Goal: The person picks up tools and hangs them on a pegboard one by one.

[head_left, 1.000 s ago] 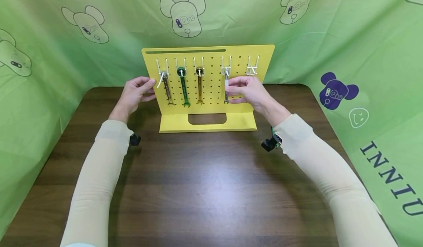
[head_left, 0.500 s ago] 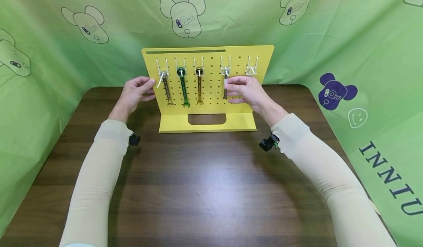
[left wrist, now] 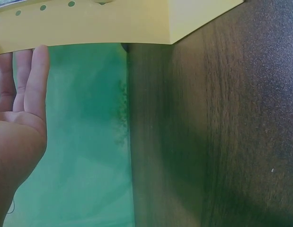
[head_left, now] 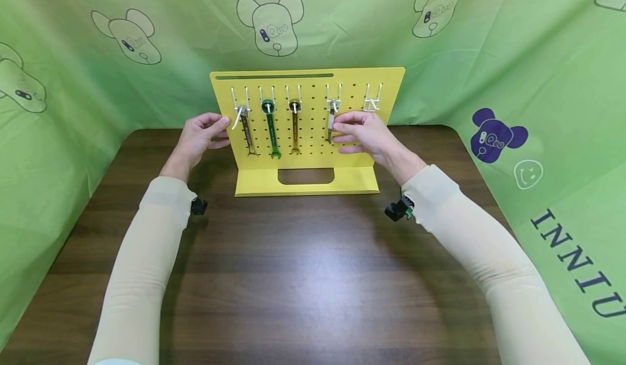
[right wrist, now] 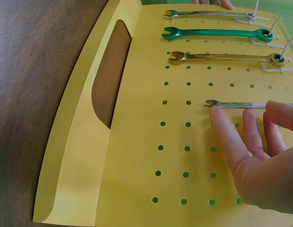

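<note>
A yellow pegboard [head_left: 313, 137] stands on the table. My left hand [head_left: 200, 134] grips its left edge, thumb in front; the left wrist view shows several fingers [left wrist: 35, 85] reaching behind it. A small silver wrench [head_left: 330, 121] with a white label hangs tilted, its ring end at a white hook [head_left: 334, 94] and its open end down-left. The thumb and fingers of my right hand [head_left: 369, 134] pinch its shank. In the right wrist view the thumb covers part of the wrench [right wrist: 231, 105], and the lowest fingertip lies close to its open end.
Left of it hang a larger silver wrench [head_left: 248, 131], a green wrench [head_left: 271, 131] and a gold wrench [head_left: 295, 128]. Another white hook [head_left: 373, 101] sits at the far right. The brown table [head_left: 293, 278] extends in front; a green printed cloth [head_left: 342, 33] stands behind.
The small wrench's open end has swung left and up, and the wrench now hangs tilted. My right hand has shifted slightly left. My left hand has stayed put on the pegboard.
</note>
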Demonstrator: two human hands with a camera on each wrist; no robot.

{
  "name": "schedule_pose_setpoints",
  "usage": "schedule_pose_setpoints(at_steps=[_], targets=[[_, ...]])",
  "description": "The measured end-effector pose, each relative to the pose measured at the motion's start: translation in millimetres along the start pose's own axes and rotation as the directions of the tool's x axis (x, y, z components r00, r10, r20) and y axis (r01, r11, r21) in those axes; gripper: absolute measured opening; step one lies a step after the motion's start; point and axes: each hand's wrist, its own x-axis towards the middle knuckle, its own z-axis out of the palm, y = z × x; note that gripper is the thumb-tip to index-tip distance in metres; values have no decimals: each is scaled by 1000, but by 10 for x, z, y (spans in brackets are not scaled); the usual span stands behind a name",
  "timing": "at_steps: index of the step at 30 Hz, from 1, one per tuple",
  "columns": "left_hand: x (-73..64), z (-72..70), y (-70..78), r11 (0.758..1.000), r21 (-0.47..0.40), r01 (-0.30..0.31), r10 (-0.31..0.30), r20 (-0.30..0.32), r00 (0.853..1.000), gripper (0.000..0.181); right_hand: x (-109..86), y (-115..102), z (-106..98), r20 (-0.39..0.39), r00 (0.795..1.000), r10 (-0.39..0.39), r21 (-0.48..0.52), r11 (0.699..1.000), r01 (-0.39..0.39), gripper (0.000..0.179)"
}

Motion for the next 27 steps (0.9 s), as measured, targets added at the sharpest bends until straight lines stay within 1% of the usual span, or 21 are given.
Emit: schedule_pose_setpoints(at_steps=[4, 6, 8, 12, 16, 19, 21, 22, 24, 27], targets=[[3, -2, 1, 1000, 18, 6, -6, 5, 1000, 12, -30, 10, -34, 30, 1000, 8, -33, 999, -7, 28], [-4, -17, 8, 1000, 27, 6, -6, 3, 1000, 13, -58, 13, -40, 58, 998, 8, -70, 998, -4, 31], [-7, -26, 5, 1000, 27, 2, -2, -2, 1000, 13, -99, 17, -54, 95, 995, 10, -130, 991, 3, 37], [8, -11, -20, 1000, 20, -11, 11, 11, 1000, 11, -239, 49, -139, 157, 987, 25, -268, 963, 18, 43], [12, -3, -19, 999, 33, -15, 15, 14, 1000, 9, -397, 89, -284, 185, 982, 39, -369, 929, 32, 37], [8, -8, -17, 999, 37, -18, 18, 10, 1000, 9, -512, 133, -448, 184, 982, 44, -422, 906, 38, 39], [4, -12, -19, 999, 33, -17, 17, 10, 1000, 9, -580, 183, -579, 174, 983, 53, -433, 901, 28, 45], [4, -13, -20, 999, 30, -16, 15, 10, 1000, 9, -614, 211, -649, 169, 984, 60, -433, 901, 19, 49], [5, -17, -20, 999, 35, -14, 14, 15, 1000, 9, -670, 281, -790, 142, 987, 79, -410, 912, -13, 54], [13, -17, -18, 999, 31, -17, 17, 12, 1000, 11, -730, 400, -991, 86, 991, 100, -377, 924, -61, 59]])
